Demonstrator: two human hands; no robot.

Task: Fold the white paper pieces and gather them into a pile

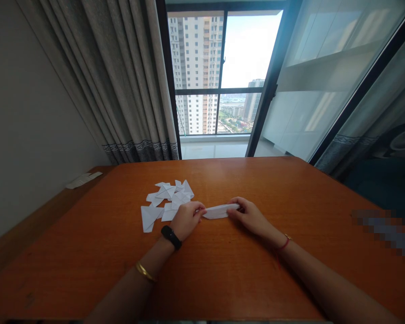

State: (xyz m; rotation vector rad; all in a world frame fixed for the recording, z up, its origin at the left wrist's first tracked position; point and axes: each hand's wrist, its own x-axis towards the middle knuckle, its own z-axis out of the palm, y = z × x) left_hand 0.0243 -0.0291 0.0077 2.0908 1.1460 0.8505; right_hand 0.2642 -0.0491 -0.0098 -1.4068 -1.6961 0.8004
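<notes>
A long, narrow strip of folded white paper (216, 212) lies between my hands, just over the brown table. Its left end is pinched by the fingers of my left hand (188, 218), which has a black band at the wrist. Thumb and fingers of my right hand (249, 216) close on the other end. Several folded white paper pieces (167, 192) form a loose pile beyond and to the left of my left hand, some of them overlapping.
The wooden table (202, 270) reaches toward a window (222, 90) and a grey curtain (131, 81). White paper strips (83, 180) lie on a ledge at the far left. A blurred patch (388, 231) covers something at the right edge.
</notes>
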